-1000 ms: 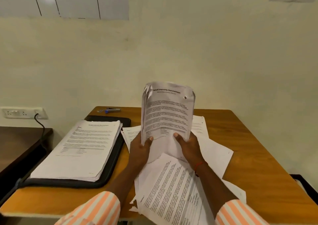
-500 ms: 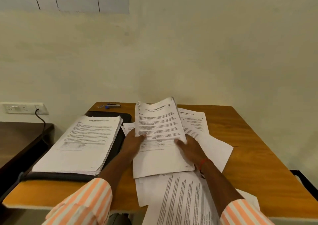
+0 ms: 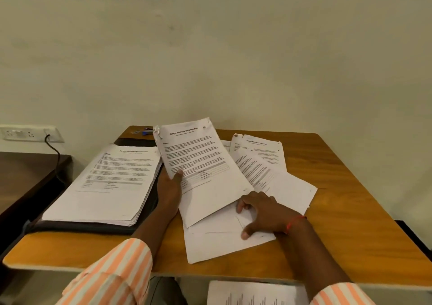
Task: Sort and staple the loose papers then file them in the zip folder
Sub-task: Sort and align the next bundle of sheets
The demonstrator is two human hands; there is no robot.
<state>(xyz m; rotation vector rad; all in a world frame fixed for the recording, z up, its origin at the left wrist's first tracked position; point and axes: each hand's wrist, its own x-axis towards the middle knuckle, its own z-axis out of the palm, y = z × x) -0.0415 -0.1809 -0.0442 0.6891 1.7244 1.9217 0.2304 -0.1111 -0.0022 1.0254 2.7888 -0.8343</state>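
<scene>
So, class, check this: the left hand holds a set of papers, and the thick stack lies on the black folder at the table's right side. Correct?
Not quite. The head view shows the stack on the folder at the table's left side, not its right. The left hand does hold a set.
</scene>
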